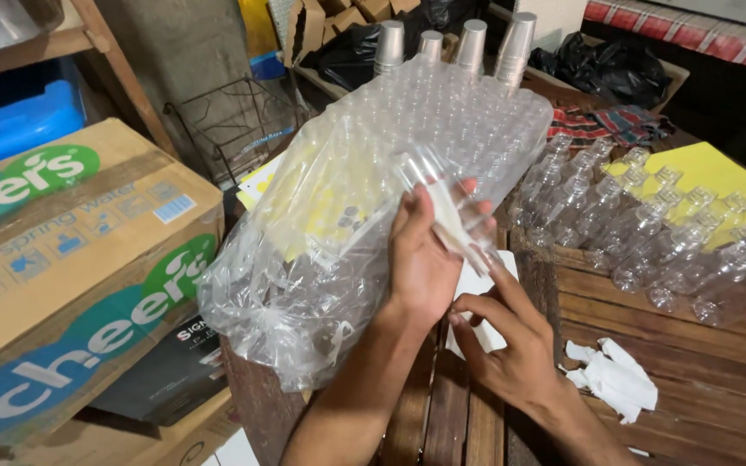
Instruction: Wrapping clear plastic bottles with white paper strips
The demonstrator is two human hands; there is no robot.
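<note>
left hand (422,263) grips a clear small bottle (435,194), fingers wrapped round it, over the wooden table (701,371). right hand (511,345) picks at its label with pinched fingertips, beside the plastic bag of bottles (347,216)

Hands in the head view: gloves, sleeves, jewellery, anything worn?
Nothing worn that shows. The left hand and right hand are bare, no gloves, rings, watch or bands visible. Both forearms are bare to the frame edge, so no sleeve shows. Nails are short and unpainted.
</note>
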